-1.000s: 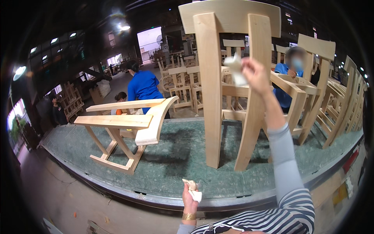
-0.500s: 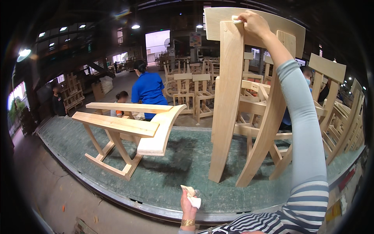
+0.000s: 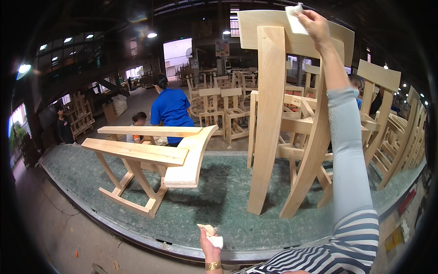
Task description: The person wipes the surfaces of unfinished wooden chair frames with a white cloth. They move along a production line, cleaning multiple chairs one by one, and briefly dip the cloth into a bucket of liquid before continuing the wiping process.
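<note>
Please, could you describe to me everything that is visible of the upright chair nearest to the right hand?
The chair looks made of pale, unpainted wood with visible grain. It stands on the green table, its back toward the camera. A wide top board sits across two long posts, and rails show behind them. The right hand holds a white pad at the board's upper edge; contact is unclear. The right arm hides part of the frame.

The bare, pale-wood chair (image 3: 270, 114) stands upright, broad top rail (image 3: 250, 31) uppermost. By the chair's top I pinch a flattish white cloth (image 3: 295, 23); low, left of the chair, I grip a crumpled cream-and-white cloth (image 3: 214, 240).
</note>
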`<state>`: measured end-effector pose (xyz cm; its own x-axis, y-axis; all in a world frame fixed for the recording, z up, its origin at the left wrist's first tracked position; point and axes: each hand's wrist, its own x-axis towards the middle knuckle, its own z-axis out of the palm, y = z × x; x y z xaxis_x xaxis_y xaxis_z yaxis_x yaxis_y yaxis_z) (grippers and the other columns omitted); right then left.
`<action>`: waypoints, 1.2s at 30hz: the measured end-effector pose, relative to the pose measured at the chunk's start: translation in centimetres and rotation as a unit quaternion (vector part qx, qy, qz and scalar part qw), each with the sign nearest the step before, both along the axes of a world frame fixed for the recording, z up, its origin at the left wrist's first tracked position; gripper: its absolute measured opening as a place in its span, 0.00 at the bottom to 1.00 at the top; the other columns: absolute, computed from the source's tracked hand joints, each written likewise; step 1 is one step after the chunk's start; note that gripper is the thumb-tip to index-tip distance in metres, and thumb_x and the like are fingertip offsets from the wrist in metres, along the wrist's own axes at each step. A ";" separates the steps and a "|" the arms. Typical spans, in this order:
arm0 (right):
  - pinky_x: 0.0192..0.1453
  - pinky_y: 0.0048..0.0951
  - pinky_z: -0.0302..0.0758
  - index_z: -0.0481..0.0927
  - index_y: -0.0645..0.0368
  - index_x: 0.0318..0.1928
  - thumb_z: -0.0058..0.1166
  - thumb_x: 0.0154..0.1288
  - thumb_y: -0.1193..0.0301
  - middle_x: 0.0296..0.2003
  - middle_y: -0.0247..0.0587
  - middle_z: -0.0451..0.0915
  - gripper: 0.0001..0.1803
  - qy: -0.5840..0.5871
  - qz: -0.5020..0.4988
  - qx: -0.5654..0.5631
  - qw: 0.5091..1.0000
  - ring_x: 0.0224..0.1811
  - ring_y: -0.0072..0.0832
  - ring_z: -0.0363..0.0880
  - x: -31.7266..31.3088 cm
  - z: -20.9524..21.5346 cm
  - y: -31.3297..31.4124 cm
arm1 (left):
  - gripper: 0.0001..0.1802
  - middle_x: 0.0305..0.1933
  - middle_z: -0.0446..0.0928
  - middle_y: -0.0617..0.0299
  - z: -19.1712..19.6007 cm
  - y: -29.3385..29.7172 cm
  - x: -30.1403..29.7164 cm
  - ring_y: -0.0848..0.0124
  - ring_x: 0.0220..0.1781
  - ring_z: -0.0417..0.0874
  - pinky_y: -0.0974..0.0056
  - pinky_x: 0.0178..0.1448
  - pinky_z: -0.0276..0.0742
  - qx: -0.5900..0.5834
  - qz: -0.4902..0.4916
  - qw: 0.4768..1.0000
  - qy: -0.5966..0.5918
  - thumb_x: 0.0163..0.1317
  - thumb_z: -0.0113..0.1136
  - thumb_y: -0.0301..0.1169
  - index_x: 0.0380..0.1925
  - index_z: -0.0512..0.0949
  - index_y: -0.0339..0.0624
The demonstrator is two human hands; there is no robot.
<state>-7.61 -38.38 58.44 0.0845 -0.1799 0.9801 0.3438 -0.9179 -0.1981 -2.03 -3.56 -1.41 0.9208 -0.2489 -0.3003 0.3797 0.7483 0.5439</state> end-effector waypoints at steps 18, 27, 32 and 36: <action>0.36 0.41 0.73 0.76 0.55 0.27 0.55 0.52 0.59 0.26 0.47 0.80 0.12 -0.009 -0.386 -0.024 0.922 0.32 0.44 0.79 3.3 -2.6 -1.1 | 0.17 0.33 0.75 0.63 -0.8 -0.3 -0.8 0.72 0.27 0.75 0.67 0.27 0.72 -0.017 0.003 0.998 0.068 0.65 0.46 0.46 0.41 0.72 0.45; 0.42 0.41 0.75 0.78 0.51 0.35 0.52 0.51 0.68 0.35 0.46 0.80 0.09 0.252 -0.487 0.023 0.836 0.38 0.43 0.79 3.1 -10.4 -1.3 | 0.17 0.33 0.75 0.64 -0.2 2.4 -0.9 0.73 0.28 0.74 0.68 0.27 0.72 0.005 0.015 0.999 0.045 0.65 0.45 0.46 0.41 0.72 0.45; 0.34 0.33 0.74 0.76 0.55 0.27 0.61 0.49 0.61 0.24 0.41 0.80 0.13 0.069 -0.241 0.022 0.968 0.29 0.33 0.79 0.1 -9.7 -3.4 | 0.17 0.34 0.74 0.65 -0.9 3.6 -0.7 0.73 0.29 0.74 0.69 0.27 0.71 -0.015 0.020 0.999 0.028 0.66 0.44 0.45 0.43 0.71 0.46; 0.32 0.34 0.73 0.75 0.56 0.27 0.59 0.50 0.55 0.25 0.39 0.80 0.17 -0.066 -0.260 -0.060 0.961 0.28 0.34 0.79 1.5 -3.2 -2.1 | 0.16 0.35 0.75 0.66 -0.9 3.1 -0.5 0.73 0.30 0.75 0.69 0.27 0.71 0.002 0.025 0.998 0.049 0.66 0.44 0.46 0.42 0.72 0.47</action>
<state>-6.08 -40.49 55.19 -0.1119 -0.0489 0.9925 -0.1533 -0.9860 -0.0658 -2.52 -0.44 -2.34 0.8978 -0.2031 -0.3907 0.3943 0.7657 0.5081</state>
